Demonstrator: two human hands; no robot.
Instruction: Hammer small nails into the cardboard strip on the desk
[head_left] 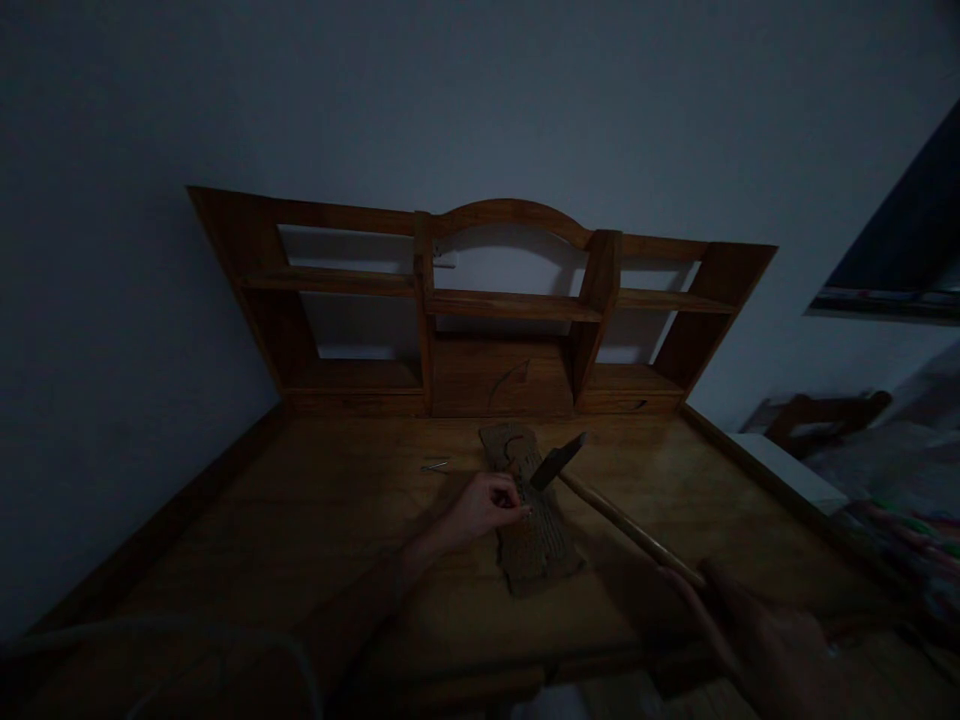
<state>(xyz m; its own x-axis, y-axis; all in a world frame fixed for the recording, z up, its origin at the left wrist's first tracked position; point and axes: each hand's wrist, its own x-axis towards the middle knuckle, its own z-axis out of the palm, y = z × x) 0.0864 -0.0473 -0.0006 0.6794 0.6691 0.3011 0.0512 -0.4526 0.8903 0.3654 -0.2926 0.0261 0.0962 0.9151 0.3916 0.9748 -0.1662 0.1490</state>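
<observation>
My right hand (757,625) is closed round the wooden handle of a hammer (619,520). The hammer's dark head hangs over a rough brown slab (544,545), close to my left fingers. My left hand (487,502) rests at the slab's left edge, with thumb and fingertips pinched together; whatever is between them is too small and dark to make out. The slab lies lengthwise on the desk, its surface ridged and its edges ragged. A few thin metal pieces, like nails (435,465), lie on the wood left of the slab.
The wooden desk (300,520) backs onto a shelf unit (517,305) against the wall. Its raised side edges flank the desktop. To the right are a white surface (795,470), a wooden chair back (829,415) and a colourful heap (911,545). The light is dim.
</observation>
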